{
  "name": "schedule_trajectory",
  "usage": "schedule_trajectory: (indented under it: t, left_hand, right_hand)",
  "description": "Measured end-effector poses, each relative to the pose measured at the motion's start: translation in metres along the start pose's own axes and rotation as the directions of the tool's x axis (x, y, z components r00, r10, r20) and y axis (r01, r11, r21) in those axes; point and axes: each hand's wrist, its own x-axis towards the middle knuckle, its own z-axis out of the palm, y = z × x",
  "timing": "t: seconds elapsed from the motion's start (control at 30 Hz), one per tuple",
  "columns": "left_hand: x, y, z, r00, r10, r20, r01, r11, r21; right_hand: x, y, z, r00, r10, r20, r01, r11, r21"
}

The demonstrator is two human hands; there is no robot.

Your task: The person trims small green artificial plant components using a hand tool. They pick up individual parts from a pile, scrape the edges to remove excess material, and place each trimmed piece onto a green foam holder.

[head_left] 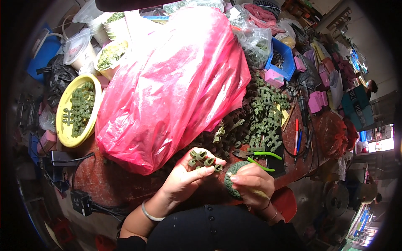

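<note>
My left hand (180, 180) holds a dark green cluster (197, 156) of small, hollow ring-like parts, probably wax, between thumb and fingers. In my right hand (256, 182) is a slim tool with a pale handle (260, 193), gripped like a pen. Its thin tip points left, at the lowest loop of the cluster; whether it touches cannot be made out. Behind my right hand lies a round, rough green pad (231, 183), partly hidden. Flush cutters with bright green handles (267, 153) rest just beyond, jaws towards the left.
A large pink plastic bag (169, 94) covers much of the red worktable (116, 185). Many similar green clusters (267, 109) are heaped to its right. At left stands a yellow basin (61, 125) with more. Pens (296, 135), cables and a blue bin (290, 64) line the right.
</note>
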Motion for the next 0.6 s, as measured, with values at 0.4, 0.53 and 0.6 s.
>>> schedule_trajectory:
  t: [0.4,0.53,0.6]
  left_hand:
    - [-0.0004,-0.0007,-0.0048,0.993,-0.120,0.011,0.121,0.980,-0.156]
    - [0.0004,0.0016,-0.0029,0.985,-0.172,0.005,0.170,0.972,-0.161]
    - [-0.0003,0.0007,-0.0032,0.988,-0.157,0.012,0.156,0.971,-0.181]
  right_hand:
    - [-0.0002,0.0057,0.0005,0.997,0.075,-0.010,-0.074,0.993,0.087]
    - [-0.0023,0.0062,0.0010,0.995,0.089,-0.036,-0.086,0.993,0.081]
    - [-0.0018,0.0053,0.0009,0.998,0.060,-0.029,-0.057,0.995,0.078]
